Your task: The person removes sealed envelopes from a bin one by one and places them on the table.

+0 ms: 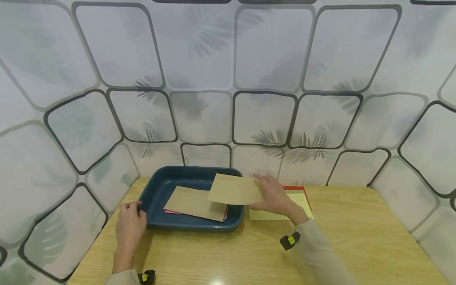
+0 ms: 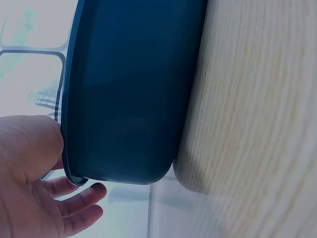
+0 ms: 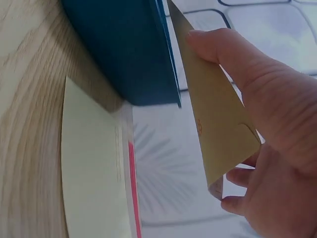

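Observation:
My right hand (image 1: 274, 196) pinches a brown kraft envelope (image 1: 235, 190) by its right end, holding it above the right side of a dark blue plastic basin (image 1: 192, 227). In the right wrist view, the thumb lies on one face of this envelope (image 3: 213, 114), with fingers behind it. Inside the basin lies another brown envelope (image 1: 192, 202), with pink and red paper edges showing beneath it. My left hand (image 1: 130, 225) grips the basin's left rim; in the left wrist view the thumb side is at the rim (image 2: 68, 124), with fingertips underneath.
To the basin's right, a pale yellow envelope (image 1: 267, 215) lies on the wooden table (image 1: 356, 237), with a red one (image 1: 297, 188) showing behind it. A patterned wall covering (image 1: 265, 118) rises at the table's back and sides.

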Demonstrator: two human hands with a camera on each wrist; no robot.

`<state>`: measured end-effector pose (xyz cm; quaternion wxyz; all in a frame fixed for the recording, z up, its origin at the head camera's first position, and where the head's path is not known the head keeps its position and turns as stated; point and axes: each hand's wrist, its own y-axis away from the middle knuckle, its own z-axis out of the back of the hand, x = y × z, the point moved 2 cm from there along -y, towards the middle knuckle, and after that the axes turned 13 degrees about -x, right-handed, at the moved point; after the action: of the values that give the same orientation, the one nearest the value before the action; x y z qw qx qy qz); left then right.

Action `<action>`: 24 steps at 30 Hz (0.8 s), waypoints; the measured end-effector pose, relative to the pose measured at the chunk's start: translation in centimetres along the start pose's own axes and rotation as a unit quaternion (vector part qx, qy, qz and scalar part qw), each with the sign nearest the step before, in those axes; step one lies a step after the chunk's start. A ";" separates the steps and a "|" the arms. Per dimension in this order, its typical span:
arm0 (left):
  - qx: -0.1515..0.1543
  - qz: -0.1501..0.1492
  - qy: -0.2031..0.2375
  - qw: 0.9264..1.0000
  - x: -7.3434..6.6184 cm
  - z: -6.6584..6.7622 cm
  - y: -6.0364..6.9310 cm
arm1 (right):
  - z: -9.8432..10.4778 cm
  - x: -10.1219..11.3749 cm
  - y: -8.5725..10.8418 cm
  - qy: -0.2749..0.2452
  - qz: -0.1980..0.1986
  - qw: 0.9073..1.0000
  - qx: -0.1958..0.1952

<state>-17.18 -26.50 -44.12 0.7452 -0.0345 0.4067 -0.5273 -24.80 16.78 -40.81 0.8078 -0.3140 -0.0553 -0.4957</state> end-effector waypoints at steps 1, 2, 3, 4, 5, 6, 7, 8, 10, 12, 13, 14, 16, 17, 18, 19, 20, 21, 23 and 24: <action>0.002 0.003 -0.001 1.000 0.0 0.0 0.0 | 0.2 -0.5 0.3 -0.006 -0.004 1.000 -0.003; 0.006 0.006 -0.001 1.000 -0.1 -0.1 0.0 | 0.5 -1.0 0.7 -0.015 -0.008 1.000 -0.006; 0.008 0.009 -0.001 1.000 -0.1 -0.1 0.0 | 0.8 -1.5 1.0 -0.023 -0.012 1.000 -0.008; 0.009 0.011 -0.002 1.000 -0.1 -0.1 0.0 | 1.0 -2.0 1.4 -0.031 -0.017 0.999 -0.010; 0.010 0.012 -0.002 1.000 -0.1 -0.1 0.0 | 1.3 -2.4 1.8 -0.037 -0.020 0.999 -0.012; 0.010 0.014 -0.003 1.000 -0.1 -0.1 0.0 | 1.5 -2.9 2.1 -0.038 -0.022 0.999 -0.014; 0.009 0.014 -0.003 1.000 -0.1 -0.1 0.0 | 1.8 -3.4 2.5 -0.043 -0.024 0.999 -0.018; 0.009 0.014 -0.003 1.000 -0.2 -0.1 0.0 | 2.1 -3.8 2.9 -0.048 -0.027 0.998 -0.020; 0.009 0.013 -0.003 1.000 -0.1 -0.1 0.1 | 2.5 -4.8 3.8 -0.044 -0.031 0.998 -0.023; 0.012 0.012 -0.003 1.000 0.0 -0.1 0.2 | 2.8 -5.5 4.6 -0.046 -0.035 0.998 -0.021; 0.013 0.011 -0.002 1.000 0.0 -0.1 0.2 | 2.9 -5.8 5.0 -0.048 -0.038 0.998 -0.018; 0.014 0.010 -0.002 1.000 0.0 -0.1 0.3 | 3.0 -6.1 5.3 -0.048 -0.040 0.998 -0.013; 0.013 0.009 -0.002 1.000 0.2 -0.1 0.3 | 3.2 -6.6 6.0 -0.049 -0.039 0.998 -0.004; 0.012 0.008 -0.002 1.000 0.2 -0.1 0.3 | 3.3 -6.7 6.3 -0.047 -0.035 0.998 -0.001; 0.011 0.008 -0.003 1.000 0.2 -0.1 0.3 | 3.4 -6.9 6.5 -0.045 -0.030 0.999 0.001; 0.011 0.007 -0.003 1.000 0.3 -0.1 0.2 | 3.5 -7.0 6.7 -0.042 -0.028 0.999 0.002; 0.011 0.008 -0.003 1.000 0.3 -0.1 0.2 | 3.6 -7.1 6.9 -0.040 -0.026 0.999 0.003; 0.012 0.008 -0.003 1.000 0.3 -0.1 0.1 | 3.7 -7.1 7.1 -0.038 -0.023 0.999 0.002; 0.016 0.010 -0.002 1.000 0.3 -0.2 0.0 | 3.9 -7.3 7.3 -0.037 -0.025 0.999 0.002; 0.017 0.011 -0.001 1.000 0.3 -0.2 0.0 | 4.1 -7.4 7.4 -0.038 -0.029 0.999 0.002</action>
<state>-17.27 -26.71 -44.44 0.7521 -0.0178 0.3968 -0.5258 -21.38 27.03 -43.89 0.7911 -0.3298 -0.0959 -0.5062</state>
